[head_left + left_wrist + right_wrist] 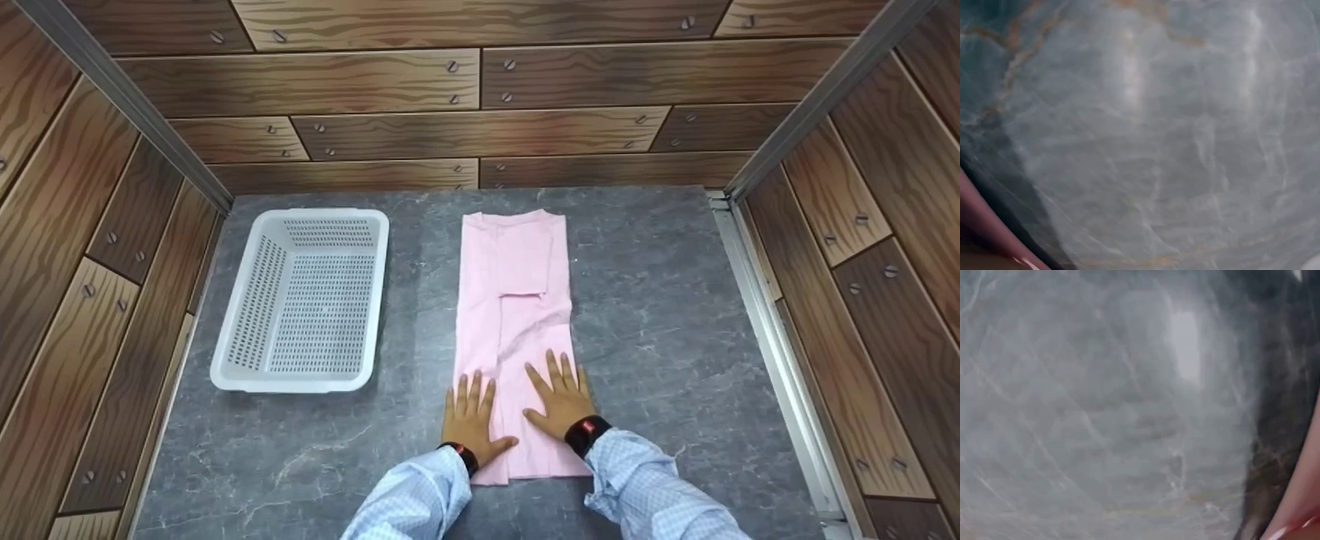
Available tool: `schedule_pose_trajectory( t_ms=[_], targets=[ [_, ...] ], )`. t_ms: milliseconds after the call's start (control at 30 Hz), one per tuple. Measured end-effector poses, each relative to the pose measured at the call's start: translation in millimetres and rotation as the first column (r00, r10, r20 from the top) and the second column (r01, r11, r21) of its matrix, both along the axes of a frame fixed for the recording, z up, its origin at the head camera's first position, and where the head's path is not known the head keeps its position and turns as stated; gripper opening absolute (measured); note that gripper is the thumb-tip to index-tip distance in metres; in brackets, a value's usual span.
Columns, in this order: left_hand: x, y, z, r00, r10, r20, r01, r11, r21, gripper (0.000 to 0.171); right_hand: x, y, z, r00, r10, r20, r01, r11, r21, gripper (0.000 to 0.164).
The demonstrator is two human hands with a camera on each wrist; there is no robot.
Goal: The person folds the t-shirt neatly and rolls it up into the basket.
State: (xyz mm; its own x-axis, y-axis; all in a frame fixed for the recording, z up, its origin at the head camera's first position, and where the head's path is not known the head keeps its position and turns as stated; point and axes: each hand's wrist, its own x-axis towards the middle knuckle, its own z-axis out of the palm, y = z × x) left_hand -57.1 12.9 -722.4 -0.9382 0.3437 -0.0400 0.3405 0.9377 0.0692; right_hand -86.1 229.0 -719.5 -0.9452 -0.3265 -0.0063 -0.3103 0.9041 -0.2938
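Note:
A pink garment [480,315], folded into a long narrow strip, lies flat on the grey tabletop in the head view. One folded part, looking like a sleeve, forms a rectangle near its far end. My left hand [472,424] rests palm down over the garment's near left edge, fingers straight and thumb out to the right. On the near right part my right hand [562,401] lies flat with fingers spread, below some diagonal wrinkles. Neither hand grips the cloth. Both wrist views show mainly tabletop, with a blurred pinkish strip at a lower corner.
To the left on the marbled grey table [645,315] stands a white perforated plastic basket [380,300] with nothing in it. Wood-patterned walls [390,79] close off the back and both sides. A metal rail [780,375] runs along the right edge.

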Motion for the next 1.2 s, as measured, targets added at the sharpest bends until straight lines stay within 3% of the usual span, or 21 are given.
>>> schedule_pose_trajectory(
  t_ms=[167,267,400,667,767,867,900,933,967,1000,1067,1133,1200],
  targets=[
    [-6.6,-3,0.7,0.999,-0.046,0.014,0.046,0.999,-0.021,0.109,12.4,2,-11.0,0.999,-0.053,-0.012,0.053,0.999,-0.009,0.08],
    [-12.3,-5,1.2,0.997,-0.061,0.043,0.062,0.998,-0.024,0.109,12.4,2,-16.3,0.997,-0.067,-0.025,0.067,0.998,-0.01,0.078],
    [-22.7,-5,4.3,0.993,-0.061,0.104,0.064,0.998,-0.029,0.109,3.9,1,-15.5,0.997,-0.08,-0.011,0.08,0.997,0.0,0.078],
    [-48.9,-3,15.3,0.973,-0.013,0.229,0.021,0.999,-0.029,0.11,-19.2,-4,-0.8,0.986,-0.104,0.127,0.101,0.995,0.026,0.08],
    [-53.2,0,17.4,0.971,-0.008,0.239,0.002,1.0,0.025,0.107,-25.0,-5,4.1,0.984,-0.117,0.138,0.116,0.993,0.011,0.081],
    [-53.4,0,18.0,0.978,0.017,0.207,-0.056,0.981,0.186,0.094,-26.7,-5,9.2,0.979,-0.151,0.138,0.164,0.983,-0.087,0.078],
    [-53.2,0,17.9,0.981,0.042,0.189,-0.093,0.959,0.268,0.087,-26.8,-5,10.9,0.975,-0.178,0.13,0.196,0.97,-0.142,0.076],
    [-52.9,-1,17.9,0.982,0.079,0.169,-0.137,0.921,0.365,0.079,-27.0,-4,12.5,0.969,-0.214,0.121,0.235,0.95,-0.206,0.074],
    [-52.8,-3,17.9,0.98,0.128,0.154,-0.186,0.87,0.457,0.071,-27.3,-4,14.1,0.961,-0.255,0.111,0.276,0.918,-0.283,0.071],
    [-53.1,-4,18.0,0.972,0.189,0.142,-0.236,0.804,0.546,0.065,-27.7,-4,15.6,0.948,-0.301,0.107,0.319,0.877,-0.359,0.068],
    [-54.4,-7,20.3,0.938,0.311,0.152,-0.326,0.65,0.687,0.056,-29.0,-3,19.5,0.908,-0.403,0.117,0.406,0.773,-0.488,0.062],
    [-54.4,-10,24.9,0.891,0.404,0.206,-0.406,0.509,0.759,0.052,-30.7,-1,24.9,0.852,-0.494,0.176,0.5,0.664,-0.556,0.059],
    [-53.8,-12,29.5,0.843,0.462,0.274,-0.481,0.423,0.768,0.049,-32.1,3,30.1,0.791,-0.547,0.274,0.593,0.576,-0.562,0.057]
  ],
)
